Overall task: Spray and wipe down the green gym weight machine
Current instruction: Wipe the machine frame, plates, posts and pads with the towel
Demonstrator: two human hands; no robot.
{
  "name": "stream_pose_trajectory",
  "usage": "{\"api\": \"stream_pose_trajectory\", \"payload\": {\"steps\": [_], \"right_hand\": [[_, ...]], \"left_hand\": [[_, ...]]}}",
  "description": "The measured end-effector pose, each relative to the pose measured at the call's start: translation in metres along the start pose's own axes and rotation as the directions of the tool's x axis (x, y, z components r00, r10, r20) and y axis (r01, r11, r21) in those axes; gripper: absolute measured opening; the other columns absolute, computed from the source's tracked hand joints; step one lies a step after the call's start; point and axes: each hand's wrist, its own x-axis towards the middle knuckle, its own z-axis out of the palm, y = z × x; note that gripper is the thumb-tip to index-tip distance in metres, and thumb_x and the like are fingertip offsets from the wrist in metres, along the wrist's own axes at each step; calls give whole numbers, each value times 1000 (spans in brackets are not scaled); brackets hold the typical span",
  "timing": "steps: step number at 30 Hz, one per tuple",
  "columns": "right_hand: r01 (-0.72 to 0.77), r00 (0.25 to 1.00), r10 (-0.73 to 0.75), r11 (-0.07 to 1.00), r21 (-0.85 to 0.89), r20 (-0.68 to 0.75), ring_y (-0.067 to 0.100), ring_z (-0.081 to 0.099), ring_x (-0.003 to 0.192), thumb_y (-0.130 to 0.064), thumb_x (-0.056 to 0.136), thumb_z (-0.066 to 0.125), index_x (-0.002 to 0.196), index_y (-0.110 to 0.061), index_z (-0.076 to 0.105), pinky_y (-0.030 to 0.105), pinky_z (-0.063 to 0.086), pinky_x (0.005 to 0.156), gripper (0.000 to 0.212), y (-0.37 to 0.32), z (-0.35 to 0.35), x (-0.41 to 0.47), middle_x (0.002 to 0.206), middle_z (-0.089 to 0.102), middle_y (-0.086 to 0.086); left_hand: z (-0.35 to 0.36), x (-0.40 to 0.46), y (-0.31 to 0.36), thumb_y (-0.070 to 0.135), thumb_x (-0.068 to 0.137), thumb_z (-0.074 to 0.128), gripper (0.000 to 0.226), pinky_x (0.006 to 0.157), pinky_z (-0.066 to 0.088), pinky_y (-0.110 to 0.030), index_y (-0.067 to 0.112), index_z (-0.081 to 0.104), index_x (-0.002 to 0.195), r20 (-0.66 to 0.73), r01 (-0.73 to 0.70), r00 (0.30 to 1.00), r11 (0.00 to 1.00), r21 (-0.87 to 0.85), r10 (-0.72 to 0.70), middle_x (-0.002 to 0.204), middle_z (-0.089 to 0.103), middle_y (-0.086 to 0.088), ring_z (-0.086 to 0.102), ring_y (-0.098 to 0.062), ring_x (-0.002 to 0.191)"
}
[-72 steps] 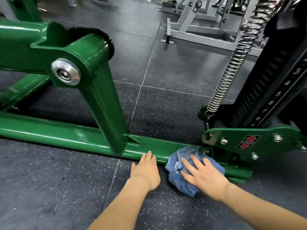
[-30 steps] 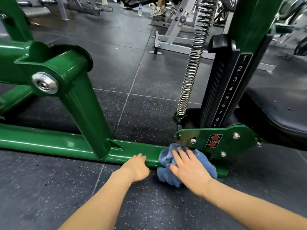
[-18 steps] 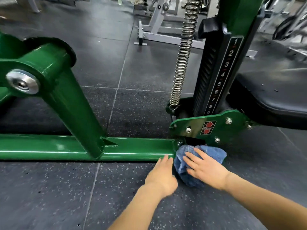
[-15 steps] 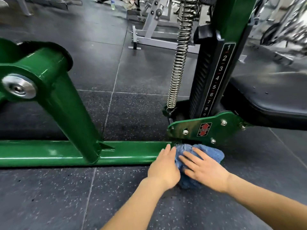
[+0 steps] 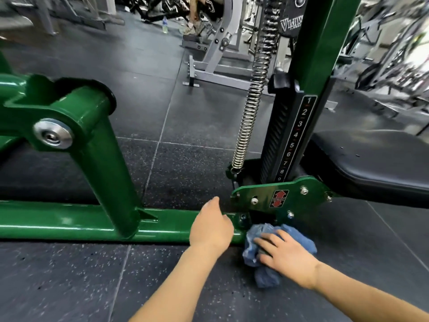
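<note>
The green weight machine (image 5: 99,156) fills the left and middle, with a low base rail (image 5: 69,225) along the floor and a green adjuster plate (image 5: 260,194) bearing a red arrow sticker. A crumpled blue cloth (image 5: 299,238) lies against the rail's right end, under the plate. My right hand (image 5: 285,254) presses flat on the cloth, fingers spread over it. My left hand (image 5: 212,226) rests over the rail just left of the cloth, fingers curled down with the thumb raised, holding nothing. No spray bottle is in view.
A steel spring (image 5: 251,101) and a black numbered post (image 5: 292,140) rise behind the plate. A black seat pad (image 5: 376,156) juts out at the right. Grey gym frames (image 5: 216,68) stand further back on the dark rubber floor (image 5: 69,275).
My left hand has lifted off the cloth and shifted left onto the rail. My right hand slid the cloth slightly right, under the plate. The camera tilted up.
</note>
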Motion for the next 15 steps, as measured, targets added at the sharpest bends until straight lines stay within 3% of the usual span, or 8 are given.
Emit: {"api": "stream_pose_trajectory", "payload": {"steps": [2, 4, 6, 8, 11, 13, 15], "right_hand": [[-39, 954, 45, 999, 24, -298, 28, 57, 114, -30, 73, 78, 101, -29, 64, 46, 48, 91, 31, 6, -12, -21, 129, 62, 4], [-66, 832, 81, 997, 47, -549, 30, 50, 119, -20, 89, 55, 106, -24, 59, 49, 40, 94, 19, 17, -42, -31, 132, 61, 8], [-133, 690, 161, 987, 95, -705, 32, 49, 119, -15, 97, 43, 109, -21, 56, 53, 40, 95, 19, 27, -73, -24, 133, 59, 10], [-195, 629, 201, 976, 99, -751, 34, 47, 122, -14, 97, 40, 113, -20, 55, 56, 37, 98, 23, 34, -84, -9, 137, 55, 11], [-236, 659, 165, 972, 7, -734, 36, 45, 123, -15, 94, 42, 112, -20, 55, 59, 34, 99, 23, 31, -64, 14, 136, 56, 13], [-205, 715, 97, 976, -75, -692, 33, 46, 121, -14, 99, 36, 108, -21, 56, 57, 34, 97, 23, 26, -41, 15, 135, 56, 11], [-158, 786, 43, 978, -134, -616, 32, 52, 117, -14, 92, 47, 103, -21, 58, 55, 34, 95, 17, 28, -27, 4, 132, 59, 7]], "left_hand": [[-9, 4, 5, 21, 101, 41, 50, 108, 33, -29, 20, 30, 150, -89, -22, 996, 999, -47, 18, 153, 35, 3, 40, -17, 136], [-14, 9, 10, 20, 101, 41, 45, 107, 32, -28, 21, 38, 146, -153, -50, 988, 993, -103, 34, 149, 43, 3, 42, -16, 134], [-14, 9, 14, 18, 101, 41, 43, 108, 34, -28, 20, 43, 143, -180, -90, 981, 989, -117, 68, 145, 47, 2, 45, -17, 131], [-10, 6, 19, 17, 101, 40, 42, 106, 35, -28, 20, 44, 142, -171, -120, 980, 989, -89, 103, 143, 50, 1, 47, -18, 129], [-2, -2, 24, 10, 99, 38, 45, 99, 37, -25, 23, 44, 141, -120, -145, 983, 989, -40, 140, 139, 53, 1, 51, -19, 124], [2, -4, 26, 10, 99, 38, 48, 101, 36, -25, 24, 39, 145, -95, -148, 985, 989, -14, 146, 142, 50, 2, 48, -18, 127], [0, -2, 27, 11, 100, 37, 48, 103, 34, -26, 23, 34, 147, -104, -123, 986, 992, 32, 126, 146, 46, 0, 45, -19, 130]]}}
